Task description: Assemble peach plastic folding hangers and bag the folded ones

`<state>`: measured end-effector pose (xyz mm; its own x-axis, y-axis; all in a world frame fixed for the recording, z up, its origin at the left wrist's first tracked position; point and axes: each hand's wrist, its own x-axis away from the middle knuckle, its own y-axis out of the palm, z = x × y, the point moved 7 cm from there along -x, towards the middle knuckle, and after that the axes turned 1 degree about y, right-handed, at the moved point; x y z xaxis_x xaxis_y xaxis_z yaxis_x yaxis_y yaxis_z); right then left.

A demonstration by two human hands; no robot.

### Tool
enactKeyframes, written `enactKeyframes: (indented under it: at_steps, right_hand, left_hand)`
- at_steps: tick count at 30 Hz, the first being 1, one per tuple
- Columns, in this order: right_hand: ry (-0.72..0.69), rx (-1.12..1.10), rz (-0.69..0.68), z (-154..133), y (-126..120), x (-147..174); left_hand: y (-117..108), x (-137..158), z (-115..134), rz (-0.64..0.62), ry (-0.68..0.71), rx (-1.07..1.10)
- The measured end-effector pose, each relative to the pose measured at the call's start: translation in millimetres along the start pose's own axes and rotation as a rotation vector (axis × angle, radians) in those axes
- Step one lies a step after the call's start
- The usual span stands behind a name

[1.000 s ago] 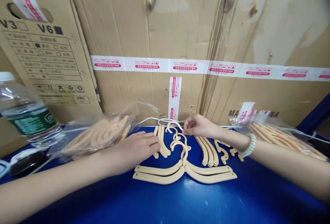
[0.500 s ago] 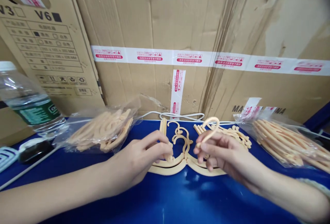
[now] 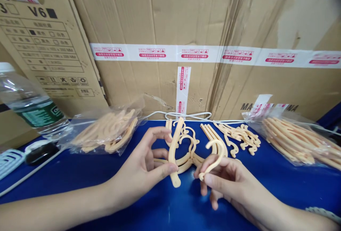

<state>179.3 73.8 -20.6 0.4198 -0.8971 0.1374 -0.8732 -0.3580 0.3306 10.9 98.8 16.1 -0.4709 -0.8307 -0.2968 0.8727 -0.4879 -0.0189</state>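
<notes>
Between its thumb and fingers, my left hand holds a beige hanger arm, a slightly curved bar standing nearly upright. My right hand pinches a beige hanger hook near its lower end, its curl pointing up. The two pieces are apart. Partly hidden behind my hands, hangers with hooks and arms joined lie on the blue table. Loose hanger arms lie side by side behind my right hand, and a pile of loose hooks spreads to their right.
A clear bag of hanger parts lies at the left, another bag of hanger arms at the right. A water bottle and a black object stand far left. Cardboard boxes wall the back; a white cable runs along them.
My left hand has turned and opened outward, bringing the hanger arm into view upright. My right hand has come slightly nearer me and lower with the hook.
</notes>
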Motion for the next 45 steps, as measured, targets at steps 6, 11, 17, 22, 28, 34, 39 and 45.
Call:
enactKeyframes:
  at_steps: [6,11,17,22,28,34,39,45]
  right_hand:
    - [-0.055,-0.004,-0.069,8,-3,-2]
    - [-0.108,0.008,-0.159,7,1,-2]
    - [-0.091,0.0,-0.204,3,6,-2]
    - [-0.041,-0.014,-0.224,7,5,-4]
    - [-0.043,-0.083,-0.237,12,4,-5]
    - [-0.037,-0.057,-0.197,16,1,-6]
    - [-0.077,0.007,-0.136,18,-2,-4]
    - [-0.084,0.036,-0.073,10,2,-1]
  left_hand:
    - [18,10,-14,-0.067,-0.168,0.094]
    - [18,18,-18,0.0,-0.179,0.021]
    - [21,18,-21,-0.012,-0.187,-0.047]
    - [20,18,-21,0.008,-0.173,-0.143]
    - [21,18,-9,-0.019,-0.017,-0.311]
    - [23,19,-3,-0.05,0.084,-0.383]
    - [25,17,-1,-0.058,0.106,-0.382]
    - [27,15,-3,-0.09,0.028,-0.391]
